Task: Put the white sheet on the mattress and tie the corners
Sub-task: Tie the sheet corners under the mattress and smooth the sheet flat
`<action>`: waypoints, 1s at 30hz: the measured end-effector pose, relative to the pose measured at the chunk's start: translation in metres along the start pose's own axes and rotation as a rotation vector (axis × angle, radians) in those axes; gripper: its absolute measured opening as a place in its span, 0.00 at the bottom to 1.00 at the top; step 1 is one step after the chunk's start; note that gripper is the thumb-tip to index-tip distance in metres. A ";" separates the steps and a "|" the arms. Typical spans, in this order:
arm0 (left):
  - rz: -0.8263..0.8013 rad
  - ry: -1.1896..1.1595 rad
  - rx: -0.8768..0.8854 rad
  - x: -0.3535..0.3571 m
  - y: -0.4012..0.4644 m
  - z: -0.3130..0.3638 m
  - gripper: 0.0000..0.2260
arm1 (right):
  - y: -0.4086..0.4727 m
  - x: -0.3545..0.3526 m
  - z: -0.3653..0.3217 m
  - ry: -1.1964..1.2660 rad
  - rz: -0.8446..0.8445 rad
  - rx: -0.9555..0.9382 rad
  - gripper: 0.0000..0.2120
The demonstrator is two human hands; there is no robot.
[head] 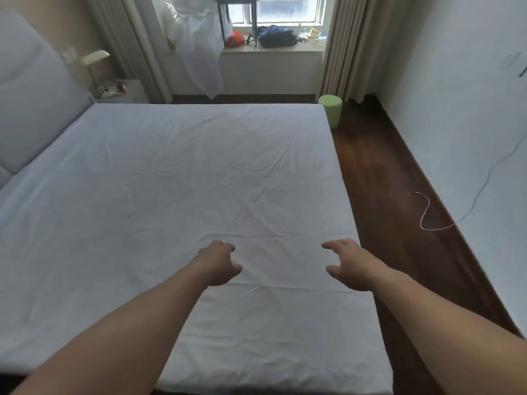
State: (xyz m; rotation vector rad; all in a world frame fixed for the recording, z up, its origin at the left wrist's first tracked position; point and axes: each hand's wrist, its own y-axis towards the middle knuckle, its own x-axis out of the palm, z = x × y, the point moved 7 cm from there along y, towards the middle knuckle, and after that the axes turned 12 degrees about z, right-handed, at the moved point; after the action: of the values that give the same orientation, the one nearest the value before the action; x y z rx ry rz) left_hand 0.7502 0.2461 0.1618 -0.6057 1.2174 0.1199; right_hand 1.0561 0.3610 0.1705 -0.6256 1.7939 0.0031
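Note:
The white sheet [185, 181] lies spread flat over the whole mattress, with shallow creases across it and its right edge [346, 195] running along the bed's side. Both my arms reach out over the near right part of the bed. My left hand [218, 263] hovers just above the sheet with its fingers loosely curled, holding nothing. My right hand [349, 263] is to its right near the bed's right edge, fingers relaxed and spread, also holding nothing. Whether either hand touches the sheet cannot be told. The sheet's corners are tucked out of sight.
A padded grey headboard [31, 104] stands at the left. A green stool [330, 109] sits on the dark wooden floor [399, 195] by the far right corner. A thin cable [427, 212] trails across the floor by the right wall. A cluttered windowsill [273, 49] and curtains are behind.

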 end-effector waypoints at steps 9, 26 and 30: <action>0.013 -0.144 -0.279 0.073 -0.072 0.080 0.27 | 0.034 0.015 0.089 -0.069 -0.253 -0.172 0.31; -0.122 -0.097 -0.481 0.194 -0.057 0.030 0.24 | 0.075 0.164 0.075 -0.240 -0.412 -0.353 0.26; -0.029 -0.077 -0.523 0.259 -0.003 -0.007 0.26 | 0.153 0.253 0.017 -0.280 -0.349 -0.524 0.30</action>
State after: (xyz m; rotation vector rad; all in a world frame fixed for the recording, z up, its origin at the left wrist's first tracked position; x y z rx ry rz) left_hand 0.8392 0.1813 -0.0726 -1.0621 1.1031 0.4423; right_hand 0.9627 0.3938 -0.1085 -1.2427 1.3931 0.3169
